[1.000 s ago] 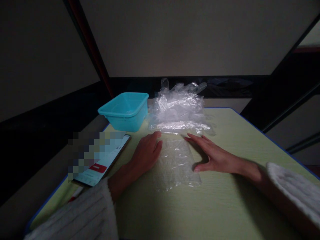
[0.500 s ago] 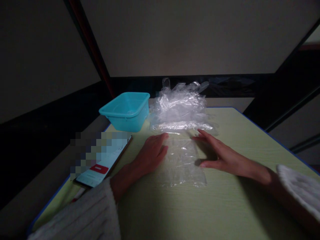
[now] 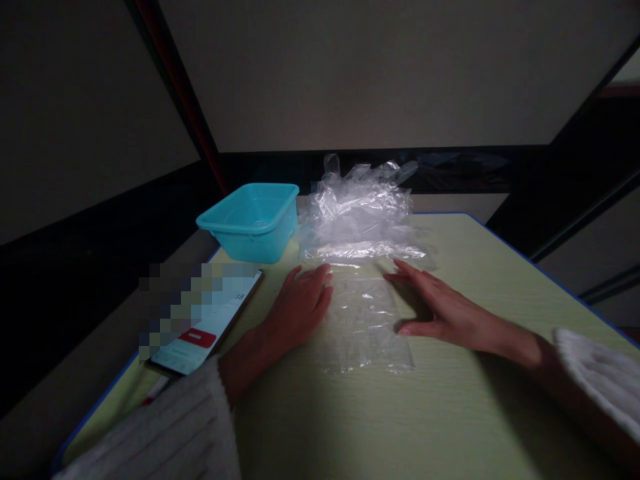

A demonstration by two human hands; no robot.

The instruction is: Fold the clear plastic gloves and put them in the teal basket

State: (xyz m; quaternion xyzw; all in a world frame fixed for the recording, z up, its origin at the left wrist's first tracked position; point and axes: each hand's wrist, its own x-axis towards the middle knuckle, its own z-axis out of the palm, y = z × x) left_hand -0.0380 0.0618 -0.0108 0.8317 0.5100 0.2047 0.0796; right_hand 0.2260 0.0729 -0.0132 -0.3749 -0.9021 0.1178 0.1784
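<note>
A flat, creased piece of clear plastic lies on the table between my two hands. My left hand rests at its left edge, palm down, fingers slightly apart and gripping nothing. On the other side, my right hand is open, its thumb and fingers spread beside the plastic's right edge. Just beyond the flat piece is a crumpled, shiny heap of clear disposable plastic gloves, with finger shapes sticking up at its top.
A turquoise plastic basin stands at the back left of the pale table. Nearer on the left lies a phone with a lit screen, partly pixelated. A wall panel rises behind the table.
My left hand has drawn slightly left, and its fingers have spread a little. My right hand and the plastic stay almost the same. The figure on the phone screen now looks different.
</note>
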